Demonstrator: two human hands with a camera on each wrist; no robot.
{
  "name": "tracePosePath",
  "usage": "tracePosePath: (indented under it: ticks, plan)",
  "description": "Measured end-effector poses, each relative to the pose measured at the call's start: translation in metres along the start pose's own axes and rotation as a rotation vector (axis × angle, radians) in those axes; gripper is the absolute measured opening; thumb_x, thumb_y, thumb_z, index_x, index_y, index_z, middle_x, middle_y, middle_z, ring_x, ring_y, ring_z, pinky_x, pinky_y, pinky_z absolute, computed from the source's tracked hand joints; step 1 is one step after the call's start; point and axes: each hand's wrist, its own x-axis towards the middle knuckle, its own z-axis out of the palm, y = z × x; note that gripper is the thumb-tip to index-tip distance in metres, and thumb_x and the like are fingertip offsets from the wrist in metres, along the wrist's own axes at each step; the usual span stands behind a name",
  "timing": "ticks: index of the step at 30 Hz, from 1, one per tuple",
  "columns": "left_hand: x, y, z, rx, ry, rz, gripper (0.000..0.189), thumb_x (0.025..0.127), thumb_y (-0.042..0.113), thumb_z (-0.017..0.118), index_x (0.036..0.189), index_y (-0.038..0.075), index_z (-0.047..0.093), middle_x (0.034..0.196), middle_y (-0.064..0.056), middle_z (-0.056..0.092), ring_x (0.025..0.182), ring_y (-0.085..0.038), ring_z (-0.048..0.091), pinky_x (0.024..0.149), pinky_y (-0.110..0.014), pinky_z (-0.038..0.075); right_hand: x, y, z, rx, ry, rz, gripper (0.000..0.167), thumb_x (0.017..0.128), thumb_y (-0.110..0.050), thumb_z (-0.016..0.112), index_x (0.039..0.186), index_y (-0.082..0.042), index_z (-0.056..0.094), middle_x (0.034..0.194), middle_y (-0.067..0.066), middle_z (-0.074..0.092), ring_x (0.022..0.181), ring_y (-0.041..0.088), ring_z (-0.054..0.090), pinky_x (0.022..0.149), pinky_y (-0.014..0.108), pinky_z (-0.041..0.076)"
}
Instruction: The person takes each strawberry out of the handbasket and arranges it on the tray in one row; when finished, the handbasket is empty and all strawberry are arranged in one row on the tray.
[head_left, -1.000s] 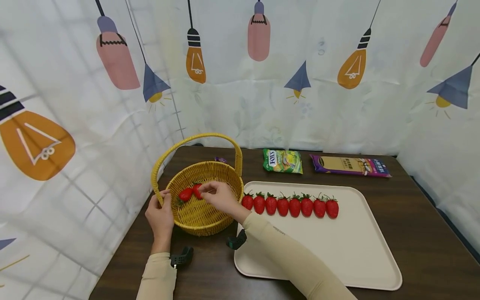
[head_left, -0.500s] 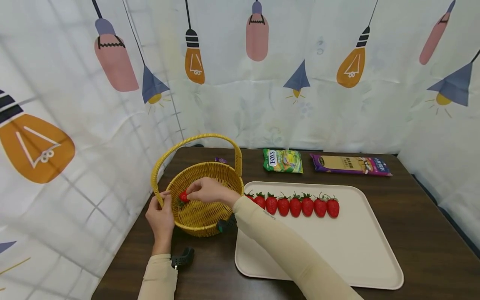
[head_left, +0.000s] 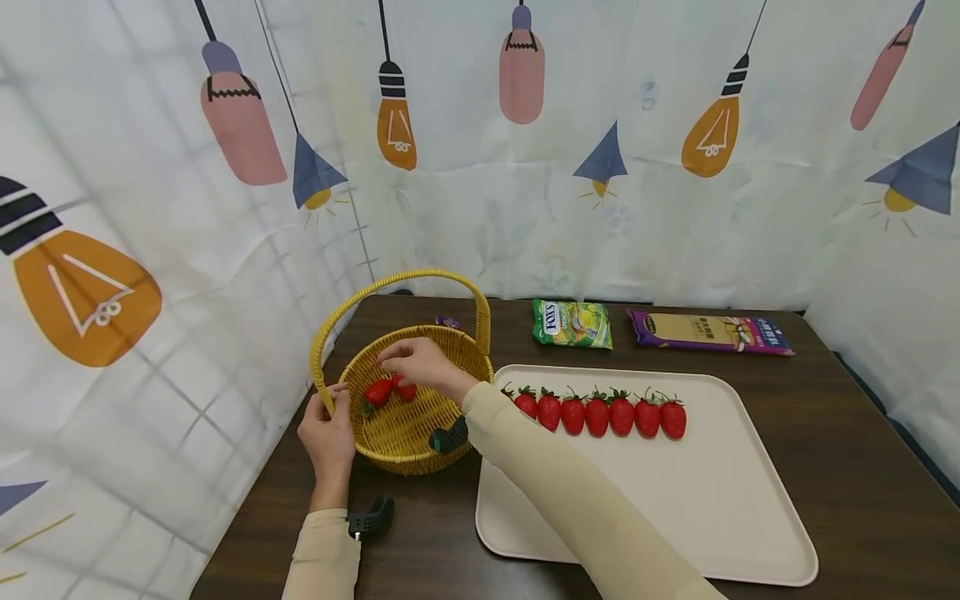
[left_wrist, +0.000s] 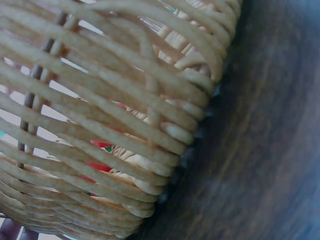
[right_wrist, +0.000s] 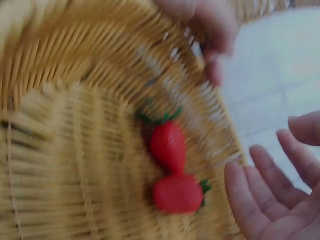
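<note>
Two red strawberries with green leaves, one (right_wrist: 168,145) and another (right_wrist: 178,193), lie against each other inside a yellow woven basket (head_left: 393,446). My left hand (head_left: 328,437) grips the basket's left edge where the arched handle (head_left: 321,354) meets the rim. Over the basket, just beyond the strawberries, hovers my right hand (head_left: 427,365); in the right wrist view its fingers are spread and relaxed with nothing between them. The left wrist view shows the basket's woven wall (left_wrist: 100,115) up close, with bits of red through the gaps.
Right of the basket lies a beige tray (head_left: 645,500) with a row of several strawberries (head_left: 597,415) along its far side. Behind it sit a green snack bag (head_left: 573,323) and a purple-and-gold packet (head_left: 708,332). A small purple wrapper (head_left: 447,322) lies behind the basket.
My right hand first moved left over the strawberries in the basket, then drew back away from them, leaving both in sight. The left hand keeps its grip on the basket.
</note>
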Motion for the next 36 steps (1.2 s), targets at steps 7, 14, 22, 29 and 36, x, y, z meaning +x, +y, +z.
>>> tracePosePath:
  ticks: [7,14,22,29,36]
  plan:
    - [-0.001,-0.018,0.001,0.008,0.04,0.027,0.02,0.095,0.015,0.063,0.098,-0.002,0.072,0.103,-0.013,0.072,0.079,0.003,0.056,0.063,-0.017,0.038,0.011,0.015,-0.005,-0.042,0.004,0.041,0.028,0.096,-0.02,0.062,0.118,-0.005,0.068,0.106,0.002,0.067,0.103,0.032,0.063,0.088,0.047,0.052]
    - [-0.006,0.004,0.0,-0.009,0.036,0.02,0.018,0.094,0.007,0.062,0.096,-0.01,0.068,0.103,-0.021,0.07,0.08,0.004,0.055,0.064,-0.016,0.039,0.016,0.026,-0.006,-0.075,-0.012,0.071,0.029,0.096,-0.022,0.063,0.119,-0.006,0.068,0.104,0.0,0.067,0.1,0.028,0.064,0.087,0.045,0.052]
    - [-0.009,0.024,-0.001,-0.029,0.011,0.047,0.017,0.094,0.004,0.06,0.095,-0.012,0.065,0.104,-0.025,0.068,0.081,0.004,0.056,0.067,-0.016,0.039,0.023,0.037,-0.013,0.038,-0.038,0.065,0.038,0.095,-0.02,0.063,0.13,-0.005,0.06,0.117,0.005,0.062,0.111,0.028,0.06,0.092,0.047,0.049]
    - [-0.003,0.001,0.001,-0.019,0.026,0.031,0.016,0.094,0.006,0.062,0.095,-0.009,0.067,0.103,-0.021,0.07,0.079,0.002,0.056,0.065,-0.017,0.039,0.025,0.039,-0.012,-0.108,-0.049,0.077,0.036,0.094,-0.022,0.064,0.128,-0.009,0.063,0.118,0.001,0.064,0.106,0.02,0.061,0.091,0.041,0.051]
    - [0.002,-0.014,0.002,-0.001,0.039,0.046,0.017,0.094,0.014,0.064,0.093,-0.003,0.07,0.102,-0.012,0.071,0.08,0.001,0.057,0.067,-0.018,0.039,0.029,0.038,-0.009,-0.329,-0.18,0.047,0.04,0.095,-0.021,0.064,0.134,-0.013,0.061,0.133,0.001,0.06,0.123,0.02,0.054,0.095,0.034,0.047]
